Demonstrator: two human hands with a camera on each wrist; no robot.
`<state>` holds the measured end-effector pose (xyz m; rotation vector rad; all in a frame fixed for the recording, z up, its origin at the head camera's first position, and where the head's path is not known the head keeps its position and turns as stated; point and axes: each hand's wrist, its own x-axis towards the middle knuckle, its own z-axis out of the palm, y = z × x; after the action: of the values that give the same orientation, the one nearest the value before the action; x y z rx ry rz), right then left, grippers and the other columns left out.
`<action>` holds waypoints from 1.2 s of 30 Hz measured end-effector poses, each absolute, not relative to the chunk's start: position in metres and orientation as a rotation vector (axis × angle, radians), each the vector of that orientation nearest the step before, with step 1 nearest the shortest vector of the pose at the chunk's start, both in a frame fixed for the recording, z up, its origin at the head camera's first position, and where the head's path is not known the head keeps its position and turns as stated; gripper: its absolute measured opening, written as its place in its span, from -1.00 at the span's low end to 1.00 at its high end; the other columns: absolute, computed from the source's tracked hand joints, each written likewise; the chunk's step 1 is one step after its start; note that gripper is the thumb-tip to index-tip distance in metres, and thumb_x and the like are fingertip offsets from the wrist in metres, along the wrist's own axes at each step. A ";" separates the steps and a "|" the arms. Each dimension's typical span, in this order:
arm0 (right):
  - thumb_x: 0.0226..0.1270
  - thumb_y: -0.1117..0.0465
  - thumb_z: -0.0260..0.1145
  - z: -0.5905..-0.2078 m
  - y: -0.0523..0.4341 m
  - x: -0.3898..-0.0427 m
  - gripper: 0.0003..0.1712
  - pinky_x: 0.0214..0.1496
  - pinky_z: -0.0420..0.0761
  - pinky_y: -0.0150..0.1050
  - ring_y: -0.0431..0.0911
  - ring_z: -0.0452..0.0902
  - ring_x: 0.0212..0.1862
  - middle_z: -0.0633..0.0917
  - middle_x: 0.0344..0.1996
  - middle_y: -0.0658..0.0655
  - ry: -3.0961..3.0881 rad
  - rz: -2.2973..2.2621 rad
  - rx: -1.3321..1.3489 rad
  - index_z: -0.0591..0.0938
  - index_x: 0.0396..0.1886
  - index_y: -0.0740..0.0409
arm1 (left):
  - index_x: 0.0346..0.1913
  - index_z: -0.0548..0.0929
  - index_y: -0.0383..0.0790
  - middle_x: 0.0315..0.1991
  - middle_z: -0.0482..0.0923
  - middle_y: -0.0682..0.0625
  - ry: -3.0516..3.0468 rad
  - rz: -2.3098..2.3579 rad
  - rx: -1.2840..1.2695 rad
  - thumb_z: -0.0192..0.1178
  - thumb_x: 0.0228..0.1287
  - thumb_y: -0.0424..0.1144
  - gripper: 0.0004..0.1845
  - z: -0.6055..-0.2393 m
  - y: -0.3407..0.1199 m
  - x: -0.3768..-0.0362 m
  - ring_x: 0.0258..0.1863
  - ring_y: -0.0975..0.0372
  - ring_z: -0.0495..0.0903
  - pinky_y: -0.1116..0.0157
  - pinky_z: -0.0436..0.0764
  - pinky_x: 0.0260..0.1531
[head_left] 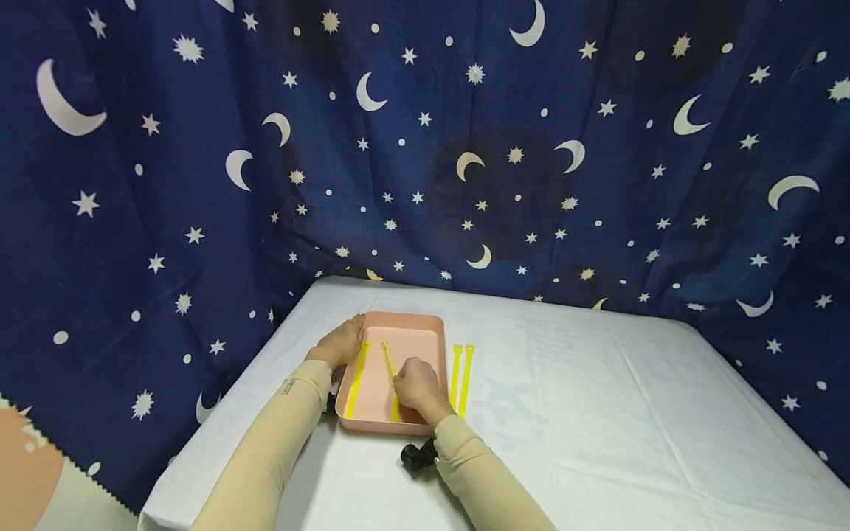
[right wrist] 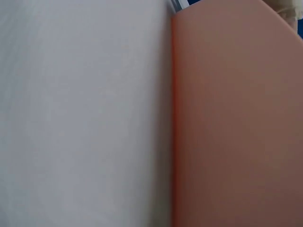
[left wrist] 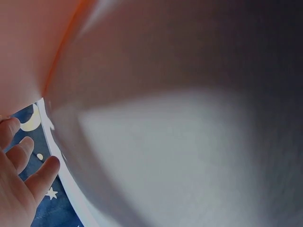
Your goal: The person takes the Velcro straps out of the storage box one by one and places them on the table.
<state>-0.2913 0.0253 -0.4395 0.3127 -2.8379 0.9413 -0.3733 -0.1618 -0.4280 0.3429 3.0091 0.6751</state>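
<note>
1. Head view: the right hand (head_left: 417, 389) is pinching a yellow strip (head_left: 390, 369) inside the pink tray (head_left: 434, 330) on the counter (head_left: 598, 413).
2. The left hand (head_left: 341, 343), fingers relaxed, is resting on the tray's left rim.
3. Two more yellow strips (head_left: 462, 372) are lying just beside the tray.

A tray (head_left: 434, 332) is set on a table (head_left: 598, 413), toward its left side and near its far edge, with a hanging cloth (head_left: 425, 147) behind. Two strips (head_left: 356, 380) are laid lengthwise inside the tray, side by side. Two more strips (head_left: 461, 376) are laid on the table just right of the tray, parallel to it. The left hand (head_left: 341, 343) is placed on the tray's left rim; the right hand (head_left: 417, 387) is placed inside the tray, on the right-hand strip (head_left: 388, 355).
</note>
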 end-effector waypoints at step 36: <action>0.26 0.35 0.31 -0.439 0.044 -0.296 -0.70 -0.54 0.44 -0.39 -0.16 0.43 -0.58 0.62 -0.66 0.06 -2.709 1.093 0.344 0.59 -0.69 0.21 | 0.57 0.04 -0.40 0.58 0.06 -0.28 3.009 0.689 0.357 -0.31 0.66 -0.18 -0.43 -0.428 -0.162 -0.374 0.58 -0.10 0.05 -0.01 0.07 0.61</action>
<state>-0.2955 0.0440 -0.4390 0.3435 -2.7090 1.0930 -0.3741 -0.1619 -0.4281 0.3571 3.0091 0.6886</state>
